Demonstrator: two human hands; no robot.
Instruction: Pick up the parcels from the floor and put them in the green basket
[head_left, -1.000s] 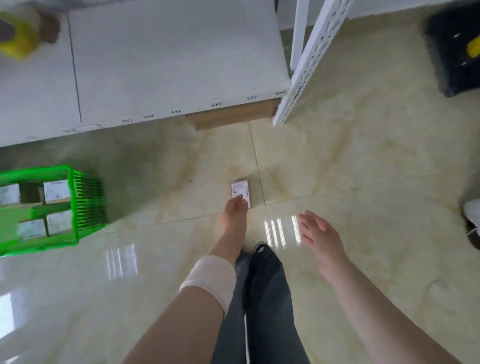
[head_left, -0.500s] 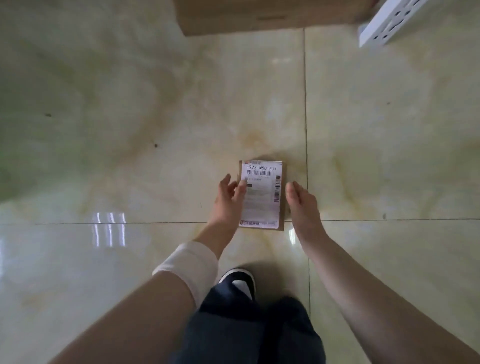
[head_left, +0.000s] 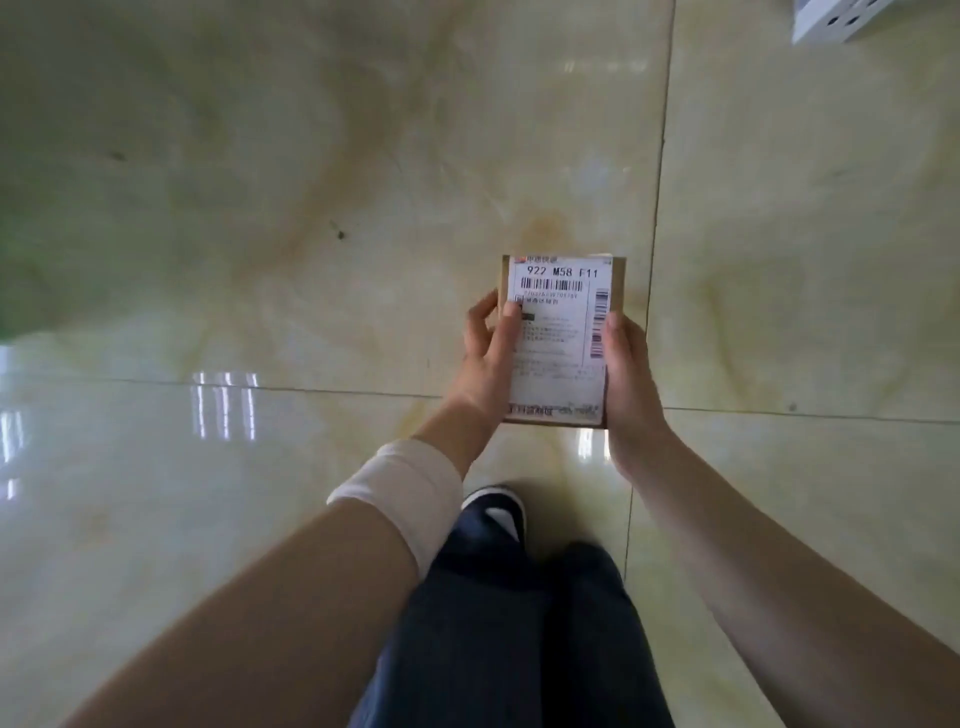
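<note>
Parcel (head_left: 561, 340) above floor tile (head_left: 260, 208), label up, clamped between my left hand (head_left: 485, 358) and right hand (head_left: 626, 374), thumbs on top for steady carry. Green basket not in view (only greenish tint at left edge).

The floor (head_left: 260, 467) is glossy cream tile veined with tan, its dark grout lines crossing below the picture's middle right. Bright window glare reflects on the left tiles, and a small dark speck (head_left: 340, 235) marks the tile near the middle. A dark shoe (head_left: 496, 512) stands on it toward the bottom. A white perforated shelf post (head_left: 836, 18) meets it at the top right corner.
</note>
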